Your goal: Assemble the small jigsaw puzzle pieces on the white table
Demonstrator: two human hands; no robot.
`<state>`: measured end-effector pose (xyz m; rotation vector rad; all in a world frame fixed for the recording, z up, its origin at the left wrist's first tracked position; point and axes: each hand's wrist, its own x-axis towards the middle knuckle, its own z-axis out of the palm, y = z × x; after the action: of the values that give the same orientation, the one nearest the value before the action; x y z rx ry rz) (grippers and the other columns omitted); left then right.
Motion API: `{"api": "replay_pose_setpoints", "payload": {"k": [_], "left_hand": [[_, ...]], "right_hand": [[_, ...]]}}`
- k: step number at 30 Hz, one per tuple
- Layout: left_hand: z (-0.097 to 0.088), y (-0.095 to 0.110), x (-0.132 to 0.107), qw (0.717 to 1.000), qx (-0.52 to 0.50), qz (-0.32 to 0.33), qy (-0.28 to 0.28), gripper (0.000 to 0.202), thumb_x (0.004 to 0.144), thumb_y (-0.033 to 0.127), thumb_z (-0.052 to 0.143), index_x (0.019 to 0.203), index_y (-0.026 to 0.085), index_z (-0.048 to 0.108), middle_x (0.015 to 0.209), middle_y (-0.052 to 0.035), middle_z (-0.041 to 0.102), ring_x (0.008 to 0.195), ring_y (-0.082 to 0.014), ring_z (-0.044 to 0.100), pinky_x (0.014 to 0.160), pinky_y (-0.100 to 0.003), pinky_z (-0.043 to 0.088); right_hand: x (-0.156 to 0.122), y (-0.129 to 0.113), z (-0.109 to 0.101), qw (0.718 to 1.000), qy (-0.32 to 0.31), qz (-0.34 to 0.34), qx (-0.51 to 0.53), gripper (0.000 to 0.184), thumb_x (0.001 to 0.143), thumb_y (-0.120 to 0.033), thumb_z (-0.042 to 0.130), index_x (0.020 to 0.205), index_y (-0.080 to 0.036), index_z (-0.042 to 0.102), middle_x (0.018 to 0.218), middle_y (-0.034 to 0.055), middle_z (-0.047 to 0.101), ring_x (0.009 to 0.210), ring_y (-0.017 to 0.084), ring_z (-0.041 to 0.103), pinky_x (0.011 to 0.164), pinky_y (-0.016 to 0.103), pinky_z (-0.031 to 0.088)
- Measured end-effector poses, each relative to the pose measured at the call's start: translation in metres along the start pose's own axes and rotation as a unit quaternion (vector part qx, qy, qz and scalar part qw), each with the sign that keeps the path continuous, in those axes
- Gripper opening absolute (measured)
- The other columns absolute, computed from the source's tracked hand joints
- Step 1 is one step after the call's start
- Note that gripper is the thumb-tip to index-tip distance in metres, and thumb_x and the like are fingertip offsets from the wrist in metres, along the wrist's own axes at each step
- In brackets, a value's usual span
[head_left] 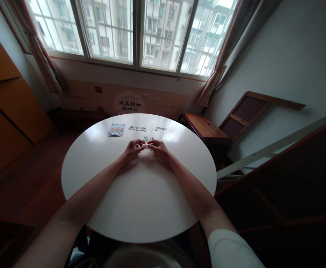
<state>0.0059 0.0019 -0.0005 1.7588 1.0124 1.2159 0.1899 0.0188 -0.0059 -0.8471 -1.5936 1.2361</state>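
Over a small pile of jigsaw puzzle pieces (pixel 145 139) near the far half of the round white table (pixel 140 201), my two hands come close together. My left hand (pixel 134 146) is closed, thumb and fingers pinched at the pile's left side on what looks like a puzzle piece. From the right, my right hand (pixel 158 146) pinches at the same pile, its fingertips also closed on a small piece. The fingers partly hide the pieces between them. Beyond the hands lie rows of puzzle pieces (pixel 137 128) and a shorter group of pieces (pixel 160 128).
A colourful picture sheet or packet (pixel 116 130) lies flat at the table's far left. Behind the table are a printed panel (pixel 157 98) and barred windows. A wooden chair (pixel 207 126) stands at the right, and wooden cabinets (pixel 9 108) at the left.
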Motion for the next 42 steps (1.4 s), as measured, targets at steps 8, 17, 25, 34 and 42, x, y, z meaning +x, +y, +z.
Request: {"api": "replay_pose_setpoints", "payload": {"k": [8, 17, 25, 34, 42], "left_hand": [[0.000, -0.004, 0.001, 1.000, 0.000, 0.005, -0.001, 0.034, 0.070, 0.042, 0.068, 0.085, 0.012, 0.067, 0.065, -0.0016, 0.059, 0.049, -0.0082, 0.050, 0.041, -0.019, 0.043], [0.000, -0.013, 0.003, 1.000, 0.005, 0.014, -0.013, 0.035, 0.073, 0.043, 0.066, 0.088, 0.011, 0.066, 0.068, -0.0035, 0.060, 0.050, -0.0087, 0.050, 0.041, -0.019, 0.045], [0.000, -0.006, 0.002, 1.000, 0.004, -0.001, -0.010, 0.036, 0.071, 0.043, 0.068, 0.088, 0.011, 0.066, 0.066, -0.0028, 0.059, 0.049, -0.0087, 0.051, 0.040, -0.019, 0.045], [-0.001, -0.010, 0.003, 1.000, 0.006, 0.007, -0.014, 0.038, 0.072, 0.045, 0.067, 0.089, 0.011, 0.066, 0.070, -0.0046, 0.062, 0.050, -0.0091, 0.052, 0.040, -0.020, 0.045], [-0.003, -0.006, 0.002, 1.000, 0.001, -0.002, -0.009, 0.041, 0.070, 0.048, 0.068, 0.088, 0.011, 0.066, 0.071, -0.0055, 0.063, 0.049, -0.0092, 0.053, 0.040, -0.020, 0.045]], "right_hand": [[0.000, -0.001, 0.001, 1.000, 0.002, -0.002, 0.008, 0.035, 0.064, -0.039, 0.075, 0.088, -0.015, 0.068, 0.072, 0.0041, 0.068, 0.065, 0.013, 0.060, 0.062, 0.026, 0.046], [0.000, -0.001, 0.000, 1.000, 0.006, 0.002, 0.003, 0.036, 0.062, -0.041, 0.076, 0.087, -0.015, 0.069, 0.070, 0.0037, 0.068, 0.063, 0.013, 0.059, 0.061, 0.026, 0.046], [0.003, 0.002, 0.000, 1.000, 0.012, 0.005, 0.003, 0.036, 0.060, -0.041, 0.076, 0.085, -0.015, 0.069, 0.070, 0.0039, 0.068, 0.063, 0.014, 0.060, 0.060, 0.026, 0.047], [0.001, 0.001, 0.003, 1.000, 0.010, 0.004, 0.006, 0.035, 0.061, -0.039, 0.076, 0.086, -0.015, 0.069, 0.071, 0.0044, 0.069, 0.063, 0.014, 0.061, 0.060, 0.026, 0.046], [0.002, -0.001, 0.006, 1.000, 0.014, 0.000, -0.001, 0.037, 0.061, -0.040, 0.076, 0.086, -0.014, 0.068, 0.070, 0.0045, 0.069, 0.063, 0.015, 0.062, 0.058, 0.026, 0.046]]}}
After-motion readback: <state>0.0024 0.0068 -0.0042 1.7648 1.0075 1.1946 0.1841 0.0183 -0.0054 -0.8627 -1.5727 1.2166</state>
